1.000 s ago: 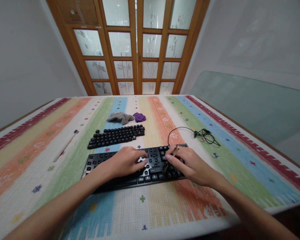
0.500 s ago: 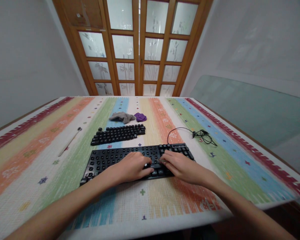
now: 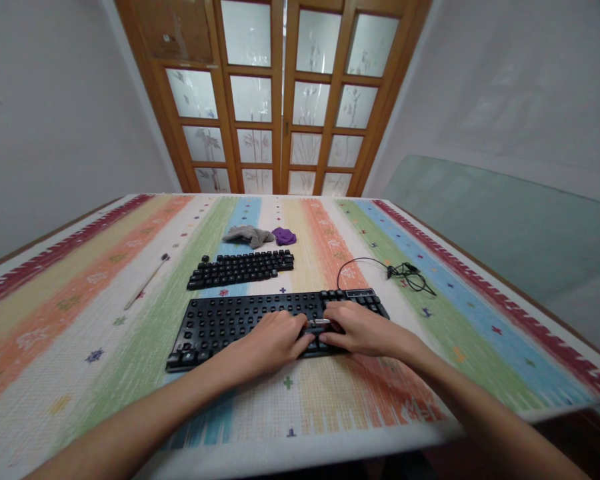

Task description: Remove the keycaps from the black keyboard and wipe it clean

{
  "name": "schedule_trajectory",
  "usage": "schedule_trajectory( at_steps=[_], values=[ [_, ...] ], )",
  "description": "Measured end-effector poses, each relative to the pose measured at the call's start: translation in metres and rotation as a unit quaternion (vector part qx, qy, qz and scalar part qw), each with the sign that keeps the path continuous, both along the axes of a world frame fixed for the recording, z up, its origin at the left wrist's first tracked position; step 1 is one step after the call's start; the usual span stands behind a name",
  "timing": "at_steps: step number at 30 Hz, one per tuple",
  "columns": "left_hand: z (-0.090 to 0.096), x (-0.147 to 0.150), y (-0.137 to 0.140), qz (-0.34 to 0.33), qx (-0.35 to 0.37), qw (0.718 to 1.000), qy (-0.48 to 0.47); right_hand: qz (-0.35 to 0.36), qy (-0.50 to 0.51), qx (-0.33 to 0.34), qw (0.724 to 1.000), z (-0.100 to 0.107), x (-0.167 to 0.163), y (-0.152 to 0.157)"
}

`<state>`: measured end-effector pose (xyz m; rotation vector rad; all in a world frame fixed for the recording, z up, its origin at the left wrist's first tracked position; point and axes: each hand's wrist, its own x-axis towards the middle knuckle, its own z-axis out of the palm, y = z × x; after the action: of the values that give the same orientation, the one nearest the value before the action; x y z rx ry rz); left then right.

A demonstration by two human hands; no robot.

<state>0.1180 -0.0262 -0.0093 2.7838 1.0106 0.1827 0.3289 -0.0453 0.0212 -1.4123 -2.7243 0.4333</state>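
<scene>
A black keyboard [image 3: 225, 320] lies before me, with many keycaps off its left and middle part and bare switches showing. My right hand [image 3: 363, 330] is over its right side, fingers closed around a slim silvery metal tool [image 3: 320, 322]; most of the tool is hidden in the palm. My left hand [image 3: 275, 337] rests on the keyboard's middle, index finger and thumb curled together by the tool's left end. What these fingers hold, if anything, is hidden. Beyond the keyboard sit several rows of loose black keycaps [image 3: 240, 270].
A grey cloth [image 3: 250, 235] and a crumpled purple cloth [image 3: 284, 235] lie farther back. To the left is a thin brush [image 3: 147, 283]. The keyboard's coiled black cable [image 3: 407, 272] lies at right. A striped tablecloth [image 3: 290, 417] covers the table.
The silvery tool now shows more plainly between my hands, lying nearly level. My left hand has moved slightly right and its thumb has come closer to my right hand. The view has shifted a little.
</scene>
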Motion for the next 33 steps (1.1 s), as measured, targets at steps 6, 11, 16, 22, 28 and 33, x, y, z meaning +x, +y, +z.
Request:
schedule_trajectory(
  at_steps=[6,11,16,22,28,33],
  values=[
    [-0.005,0.002,-0.011,-0.007,0.052,0.998,0.036,0.023,-0.038,0.007,0.999,-0.001,0.002,-0.002],
    [-0.013,0.002,-0.011,-0.013,0.061,0.997,0.036,0.046,-0.105,0.061,0.992,-0.003,0.002,-0.007],
    [-0.013,0.002,-0.01,-0.013,0.05,0.998,0.042,0.064,-0.121,0.08,0.987,-0.008,0.004,-0.006],
    [-0.013,0.003,-0.009,-0.011,0.045,0.998,0.035,0.068,-0.119,0.099,0.986,-0.013,0.004,-0.005],
    [-0.014,0.002,-0.009,0.006,0.037,0.999,0.034,0.071,-0.126,0.11,0.983,-0.023,0.006,-0.003],
    [-0.014,0.002,-0.011,0.01,0.038,0.999,0.016,0.076,-0.122,0.125,0.982,-0.025,0.007,-0.002]
  ],
)
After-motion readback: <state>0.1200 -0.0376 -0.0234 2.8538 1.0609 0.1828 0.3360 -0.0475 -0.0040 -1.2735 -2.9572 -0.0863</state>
